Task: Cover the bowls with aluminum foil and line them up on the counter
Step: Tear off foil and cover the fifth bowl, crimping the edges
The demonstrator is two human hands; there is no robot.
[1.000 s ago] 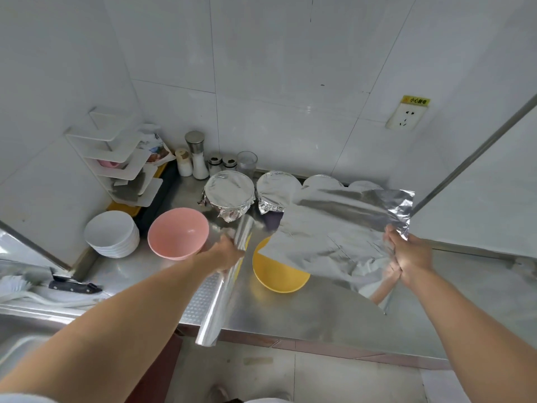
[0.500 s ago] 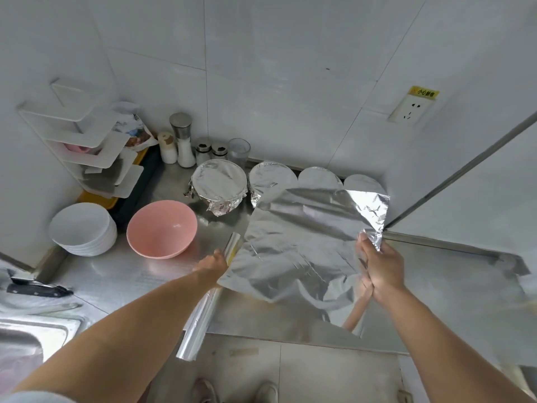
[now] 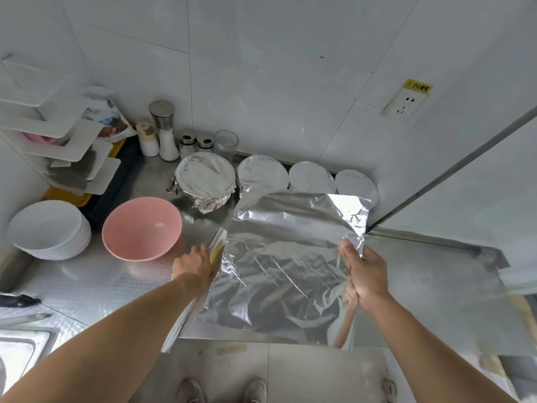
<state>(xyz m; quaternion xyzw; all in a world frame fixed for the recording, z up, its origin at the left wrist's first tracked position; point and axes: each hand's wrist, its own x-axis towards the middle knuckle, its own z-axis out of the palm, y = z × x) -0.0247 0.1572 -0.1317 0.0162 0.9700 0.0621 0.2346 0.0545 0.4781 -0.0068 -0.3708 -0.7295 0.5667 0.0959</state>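
Looking down from head height, we hold a sheet of aluminum foil (image 3: 284,257) stretched above the steel counter (image 3: 421,280). Our left hand (image 3: 193,264) grips the foil roll (image 3: 200,289), whose long axis runs from the counter's front edge away toward the wall; our right hand (image 3: 366,271) pinches the sheet's far free edge between thumb and fingers. The sheet spans left to right between them, joined to the roll, so we judge the coming tear will run along the roll, at the left hand. The pink bowl (image 3: 141,228) sits uncovered just left of the roll, nearer the left hand. Four foil-covered bowls (image 3: 205,177) stand in a row along the back wall. A stack of white bowls (image 3: 48,228) rests farther left. Whatever lies under the sheet is hidden, and the rightmost covered bowl is partly behind the foil's raised corner.
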